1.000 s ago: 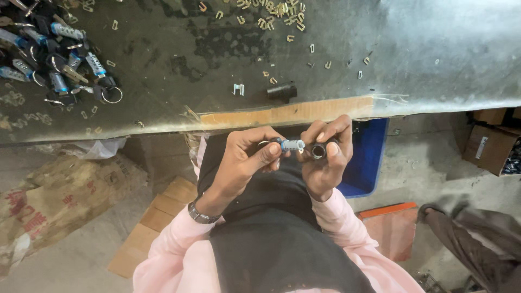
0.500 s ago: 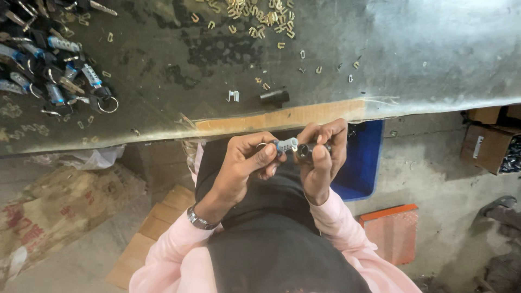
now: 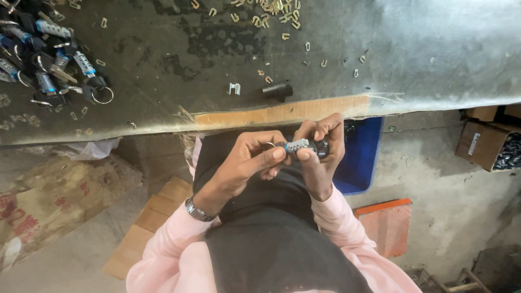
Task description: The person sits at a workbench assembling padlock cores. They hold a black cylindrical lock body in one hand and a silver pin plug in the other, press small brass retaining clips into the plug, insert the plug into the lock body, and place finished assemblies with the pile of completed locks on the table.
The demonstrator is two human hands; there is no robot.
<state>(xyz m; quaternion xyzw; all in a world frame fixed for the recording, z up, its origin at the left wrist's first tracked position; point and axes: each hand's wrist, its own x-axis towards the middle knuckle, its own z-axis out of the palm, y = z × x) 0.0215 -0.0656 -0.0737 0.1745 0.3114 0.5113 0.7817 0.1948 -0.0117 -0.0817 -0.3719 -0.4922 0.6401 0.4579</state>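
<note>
A dark, stained workbench point(image 3: 163, 49) carries small brass clips point(image 3: 271, 13) at its far edge and keyed lock cylinders point(image 3: 51, 59) at its left end, above a concrete floor point(image 3: 450, 179). Below its near edge, left hand point(image 3: 247, 163) and right hand point(image 3: 320, 157) pinch a small silver lock cylinder point(image 3: 297, 145); its dark end is partly hidden.

A pile of keyed cylinders point(image 3: 46, 59) lay at the bench's point(image 3: 423, 49) far left, brass clips point(image 3: 271, 13) (loosely scattered) further along, one black cylinder point(image 3: 278, 89) near the edge. A blue bin point(image 3: 361, 157) sat underneath, cardboard boxes point(image 3: 483, 138) beside it.
</note>
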